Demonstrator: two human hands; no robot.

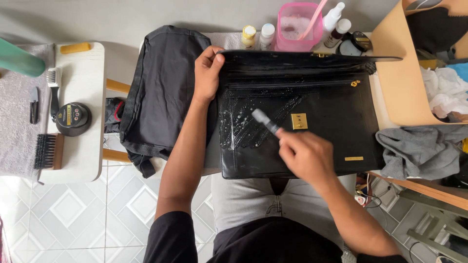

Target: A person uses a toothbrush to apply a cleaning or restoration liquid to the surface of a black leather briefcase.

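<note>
Head view, read left to right. On the far left I see a small white bench point(90, 160) carrying a wooden-backed black bristle brush point(48, 151), a round black tin point(72, 118), a white-headed brush point(53, 83) and a yellow bar point(75, 47). Beside it lies a black fabric bag point(161, 92).

Left hand point(207, 73): the forearm runs up from the lower centre of the frame, and the hand sits at the upper left corner of the black leather bag point(297, 112). Its fingers are clamped on the edge of the raised flap, thumb on the near face, holding the flap up.

The black leather bag lies flat across my lap, in the centre of the frame, with a square gold clasp point(299, 121) on its front panel. White foam streaks point(243, 122) cover the left part of that panel.

Right hand point(304, 156): the forearm enters from the lower right, the hand hovers over the lower middle of the bag. Its fingers are closed around a small grey brush point(265, 122), whose tip points up-left into the foam, just left of the clasp. The hand is blurred.

Behind the bag stand small bottles point(258, 35) and a pink translucent tub point(298, 27) holding foamy liquid and a pink stick. To the right, a tan cardboard box point(404, 83) holds white cloths point(446, 92); a grey cloth point(419, 151) lies below it.
</note>
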